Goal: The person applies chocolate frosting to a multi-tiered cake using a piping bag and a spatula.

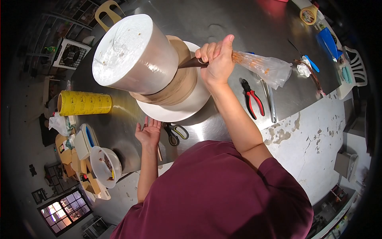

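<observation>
My right hand (pixel 218 59) is wrapped round a clear plastic piping bag (pixel 264 69) with brown filling. Its dark narrow end points left, at the side of a brown round tier (pixel 181 87); whether the tip touches cannot be made out. On that tier stands a tall white cylinder (pixel 159 55) under shiny clear film. Both rest on a round white board (pixel 171 113). Below the board's near edge, my left hand (pixel 149 133) is palm up with its fingers spread, holding nothing. Scissors (pixel 174 134) with black and green handles lie just right of it.
Red-handled pliers (pixel 252 99) and a long metal tool (pixel 271 101) lie right on the steel table (pixel 294 85). A yellow film roll (pixel 84 102) lies left. A plastic bowl (pixel 94 161) sits at the near left edge. Farther right are a blue-handled tool (pixel 311 63) and a blue dustpan-like scoop (pixel 328 42).
</observation>
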### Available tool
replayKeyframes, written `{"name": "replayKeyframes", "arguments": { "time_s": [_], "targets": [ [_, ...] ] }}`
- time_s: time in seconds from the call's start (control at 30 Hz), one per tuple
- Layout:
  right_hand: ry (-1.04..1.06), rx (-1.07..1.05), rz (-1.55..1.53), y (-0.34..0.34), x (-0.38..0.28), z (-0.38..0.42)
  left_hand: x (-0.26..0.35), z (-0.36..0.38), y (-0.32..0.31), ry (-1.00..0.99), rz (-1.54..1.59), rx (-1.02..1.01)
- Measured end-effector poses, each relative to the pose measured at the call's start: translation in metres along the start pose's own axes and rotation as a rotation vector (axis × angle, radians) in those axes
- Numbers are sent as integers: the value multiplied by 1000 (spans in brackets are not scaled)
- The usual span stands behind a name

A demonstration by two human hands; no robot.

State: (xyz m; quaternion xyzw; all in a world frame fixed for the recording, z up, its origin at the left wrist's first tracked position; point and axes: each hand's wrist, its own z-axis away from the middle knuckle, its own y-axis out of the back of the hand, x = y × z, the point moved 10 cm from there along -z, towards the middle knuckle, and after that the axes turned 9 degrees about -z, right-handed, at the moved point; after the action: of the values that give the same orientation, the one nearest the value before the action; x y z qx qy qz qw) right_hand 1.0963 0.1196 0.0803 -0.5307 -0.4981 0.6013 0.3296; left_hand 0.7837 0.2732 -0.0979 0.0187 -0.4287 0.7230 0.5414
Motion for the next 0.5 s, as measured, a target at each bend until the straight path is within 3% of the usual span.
{"name": "replayKeyframes", "arguments": {
  "time_s": [0.2,0.5],
  "targets": [
    [6,5,0,0,0,1,5,1,1,-24,-4,24],
    [7,0,2,-1,1,1,-29,12,-2,133,-49,7]
  ]
}}
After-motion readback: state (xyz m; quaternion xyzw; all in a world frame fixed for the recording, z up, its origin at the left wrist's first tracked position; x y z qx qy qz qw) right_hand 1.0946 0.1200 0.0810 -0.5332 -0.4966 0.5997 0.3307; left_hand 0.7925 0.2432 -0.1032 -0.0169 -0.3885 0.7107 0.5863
